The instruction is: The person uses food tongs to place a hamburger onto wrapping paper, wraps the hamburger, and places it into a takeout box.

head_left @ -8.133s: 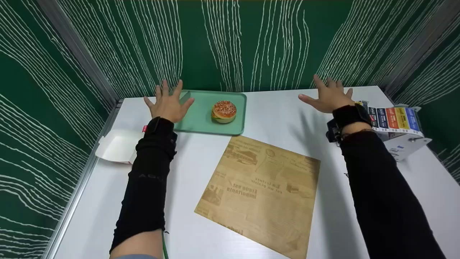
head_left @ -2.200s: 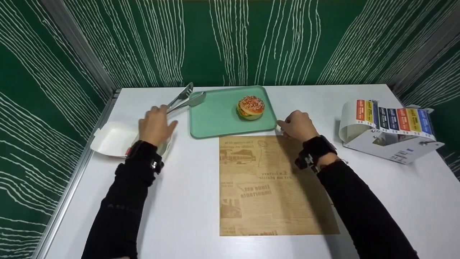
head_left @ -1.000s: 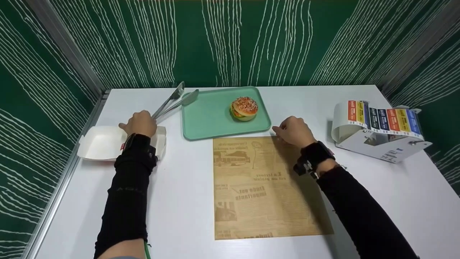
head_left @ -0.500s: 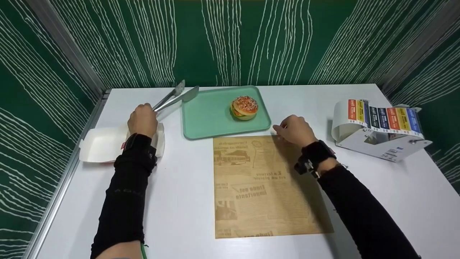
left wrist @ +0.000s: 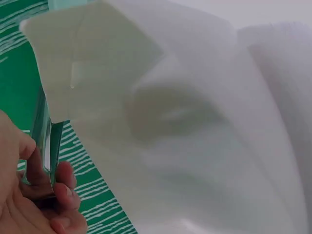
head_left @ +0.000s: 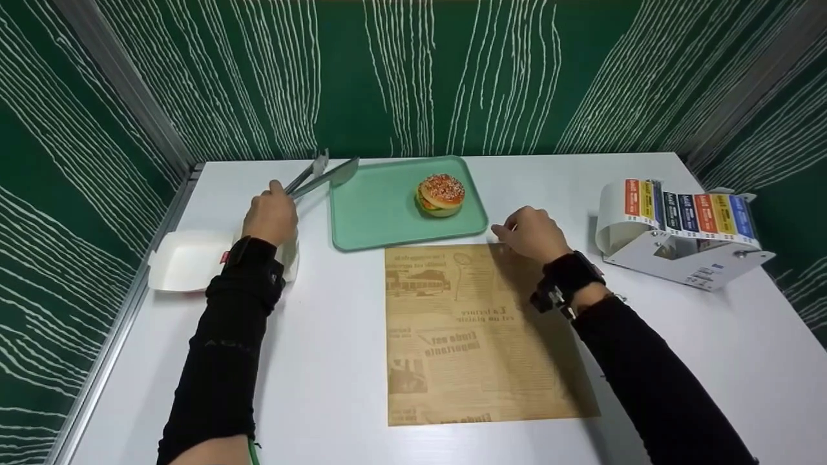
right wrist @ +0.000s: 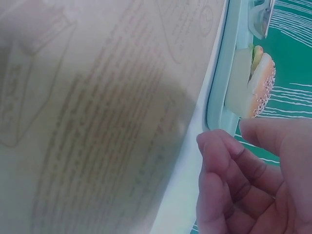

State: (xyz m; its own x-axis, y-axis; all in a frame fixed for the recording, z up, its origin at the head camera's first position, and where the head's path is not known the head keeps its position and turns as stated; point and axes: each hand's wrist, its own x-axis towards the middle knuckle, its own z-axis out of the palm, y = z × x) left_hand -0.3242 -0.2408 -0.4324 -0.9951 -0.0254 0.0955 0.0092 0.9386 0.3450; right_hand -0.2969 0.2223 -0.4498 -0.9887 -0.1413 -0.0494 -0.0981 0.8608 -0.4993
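Tongs [head_left: 339,172] reach toward the far left corner of the green tray [head_left: 375,219], though we cannot tell whether they touch it. Over the last second the left hand [head_left: 271,216] has shifted slightly nearer the tray, which suggests to us that the grasp is being adjusted. Its fingers are curled around the tongs, whose plain, shiny metal arms are spread. Right of the tray's middle sits a sesame-topped burger [head_left: 442,196]. Just beside the tray's near right corner, the right hand [head_left: 533,234] is loosely curled and holds nothing. We see printed brown paper [head_left: 478,336] in front of the tray and a white box [head_left: 184,261] to its left.
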